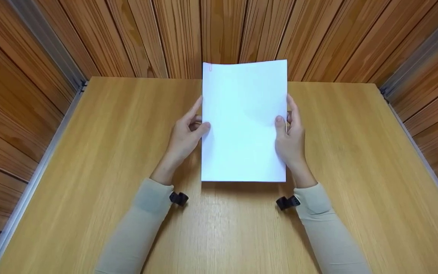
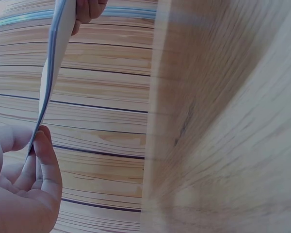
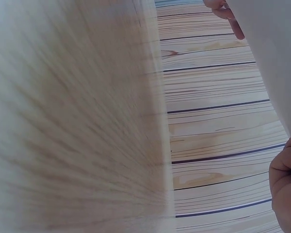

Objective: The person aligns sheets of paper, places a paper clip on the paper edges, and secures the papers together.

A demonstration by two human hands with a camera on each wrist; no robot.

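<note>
A stack of white paper (image 1: pixel 243 152) is held up above the table, its blank front facing the head camera. A small pinkish paper clip (image 1: pixel 210 67) sits at its top left corner. My left hand (image 1: pixel 184 135) pinches the left edge, thumb on the front and fingers behind. On the opposite edge my right hand (image 1: pixel 291 140) grips the stack the same way, thumb laid over the front. Seen edge-on in the left wrist view, the paper stack (image 2: pixel 51 73) is thin, layered and slightly bowed. The right wrist view shows the back of the paper (image 3: pixel 276 53).
The wooden table (image 1: pixel 127 125) spreads beneath both arms. Behind it stands a wood-plank wall (image 1: pixel 181 38), with plank panels and metal rails (image 1: pixel 61 131) along the sides. Each sleeve cuff carries a small black wrist camera (image 1: pixel 179 198).
</note>
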